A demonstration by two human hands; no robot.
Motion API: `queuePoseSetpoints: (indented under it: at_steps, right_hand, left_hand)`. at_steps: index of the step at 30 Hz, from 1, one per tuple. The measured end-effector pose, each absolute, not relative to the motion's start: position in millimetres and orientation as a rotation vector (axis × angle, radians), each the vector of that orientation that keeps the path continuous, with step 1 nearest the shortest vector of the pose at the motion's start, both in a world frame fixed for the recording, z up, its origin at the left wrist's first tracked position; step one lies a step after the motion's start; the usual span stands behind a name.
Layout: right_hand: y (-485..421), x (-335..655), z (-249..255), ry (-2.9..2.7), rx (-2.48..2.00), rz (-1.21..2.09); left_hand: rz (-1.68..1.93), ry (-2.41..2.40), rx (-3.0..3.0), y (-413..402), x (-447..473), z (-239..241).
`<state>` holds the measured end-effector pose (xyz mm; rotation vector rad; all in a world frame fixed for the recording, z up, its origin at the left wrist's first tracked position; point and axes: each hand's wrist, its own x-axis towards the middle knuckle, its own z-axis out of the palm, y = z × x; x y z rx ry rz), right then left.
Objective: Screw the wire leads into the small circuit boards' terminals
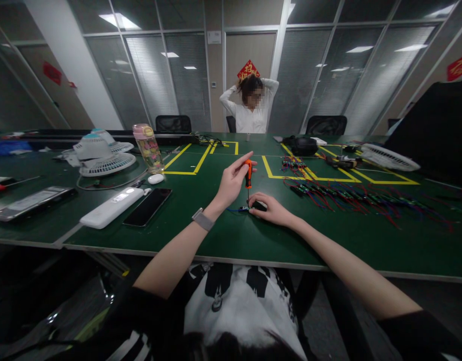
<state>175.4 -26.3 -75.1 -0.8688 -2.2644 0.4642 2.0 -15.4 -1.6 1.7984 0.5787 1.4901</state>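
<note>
An orange and black screwdriver [248, 175] stands upright, its tip down on a small circuit board [245, 209] on the green table. My left hand [233, 180] grips the screwdriver's handle between thumb and fingers, with a finger stretched past it. Low on the table, my right hand [269, 209] is closed at the board's right side, its fingertips beside the screwdriver's shaft and on the board. Blue wire runs out to the left of the board. My fingertips hide part of the board.
Several wired circuit boards [339, 193] lie in a row at right. On the left are a phone [148, 207], a white power bank [112, 207], a bottle [148, 149] and a white fan [103, 155]. Across the green table [200, 235], a person [249, 108] sits with arms raised.
</note>
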Motion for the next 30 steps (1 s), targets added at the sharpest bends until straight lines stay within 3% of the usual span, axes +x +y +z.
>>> queuePoseSetpoints:
  at_steps: [6,23,30]
  right_hand:
    - [-26.5,174.6,-75.2,-2.258,-0.868,0.465]
    - [-28.9,174.5,-72.9,-2.247,-0.887,0.478]
    - [-29.3,173.6,-71.4,-2.26,-0.875,0.478]
  left_hand:
    - [1.678,0.769,1.896,-16.0,1.7,-4.3]
    - [1.46,0.532,1.853,-20.4,3.5,-0.9]
    - [1.644,0.773,1.992,-20.1,0.3,-2.1]
